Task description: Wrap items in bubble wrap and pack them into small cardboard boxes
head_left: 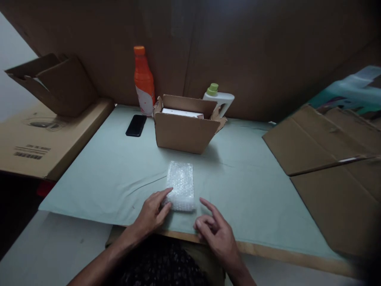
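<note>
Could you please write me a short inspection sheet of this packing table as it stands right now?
Surface: table covered by a pale green cloth, creased near the middle.
Job's things: bubble-wrapped parcel lies flat near the front edge; open cardboard box behind it, something white inside.
Clutter: black phone, orange bottle, white jug with green cap.
Hands: left hand touches the parcel's near left corner; right hand beside it, fingers loose, holding nothing.
Cables: nothing seen.
Surroundings: flattened cardboard sheets at right, large carton at left, cardboard wall behind.
</note>
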Available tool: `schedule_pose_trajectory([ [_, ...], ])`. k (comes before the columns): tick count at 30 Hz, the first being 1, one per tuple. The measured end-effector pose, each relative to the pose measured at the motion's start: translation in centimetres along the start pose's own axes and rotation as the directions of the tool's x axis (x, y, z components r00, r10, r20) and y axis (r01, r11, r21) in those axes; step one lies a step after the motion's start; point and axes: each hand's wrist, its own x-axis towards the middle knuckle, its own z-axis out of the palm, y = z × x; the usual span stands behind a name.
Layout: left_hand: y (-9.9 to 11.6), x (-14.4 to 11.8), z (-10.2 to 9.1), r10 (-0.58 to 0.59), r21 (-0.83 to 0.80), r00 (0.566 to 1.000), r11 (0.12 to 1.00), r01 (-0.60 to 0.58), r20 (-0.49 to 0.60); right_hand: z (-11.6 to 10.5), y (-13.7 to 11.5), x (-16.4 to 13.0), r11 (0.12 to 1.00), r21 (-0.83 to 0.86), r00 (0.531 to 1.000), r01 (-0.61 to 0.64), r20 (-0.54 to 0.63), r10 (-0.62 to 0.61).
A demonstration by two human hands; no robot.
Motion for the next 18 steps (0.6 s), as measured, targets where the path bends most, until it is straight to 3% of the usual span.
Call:
schedule_pose_trajectory([
  [1, 0.1, 0.7, -0.2, -0.072, -0.014, 0.997, 0.997, 0.072, 0.029, -0.2, -0.3, -0.1, 0.976, -0.154, 0.984, 0.153, -0.071, -0.165],
  [2, 0.2, 1.4, -0.5, -0.124, -0.017, 0.990, 0.992, 0.125, 0.060, -0.3, -0.6, 0.0, 0.900, -0.315, 0.935, 0.302, -0.083, -0.343],
  [4, 0.4, 2.7, -0.9, -0.177, 0.004, 0.976, 0.984, 0.178, 0.126, 0.0, -0.8, 0.7, 0.649, -0.565, 0.816, 0.509, 0.075, -0.573],
  [6, 0.4, 3.6, -1.0, -0.179, 0.045, 0.971, 0.984, 0.175, 0.159, 0.7, -0.7, 2.1, 0.426, -0.691, 0.753, 0.584, 0.264, -0.603],
  [8, 0.5, 3.8, -1.1, -0.173, 0.082, 0.976, 0.983, 0.163, 0.136, 1.4, -0.4, 3.6, 0.314, -0.751, 0.747, 0.580, 0.337, -0.573],
  [11, 0.9, 2.6, -1.4, 0.029, 0.159, 0.999, 0.987, -0.023, -0.032, 1.6, -0.6, 5.0, 0.331, -0.751, 0.767, 0.571, 0.344, -0.542],
  [12, 1.1, 1.9, -1.7, 0.145, 0.201, 0.987, 0.971, -0.129, -0.066, 1.4, -0.9, 5.1, 0.371, -0.735, 0.785, 0.568, 0.347, -0.514],
  [14, 1.6, 0.4, -2.0, 0.337, 0.263, 0.941, 0.911, -0.317, -0.036, 0.9, -1.8, 4.9, 0.471, -0.688, 0.825, 0.552, 0.366, -0.431],
  [16, 1.7, -0.5, -2.1, 0.375, 0.267, 0.926, 0.888, -0.373, 0.046, 0.3, -2.4, 4.4, 0.556, -0.643, 0.850, 0.527, 0.396, -0.348],
  [18, 1.5, -0.4, -1.8, 0.350, 0.249, 0.934, 0.900, -0.357, 0.075, -0.1, -2.6, 4.0, 0.563, -0.652, 0.862, 0.507, 0.380, -0.337],
])
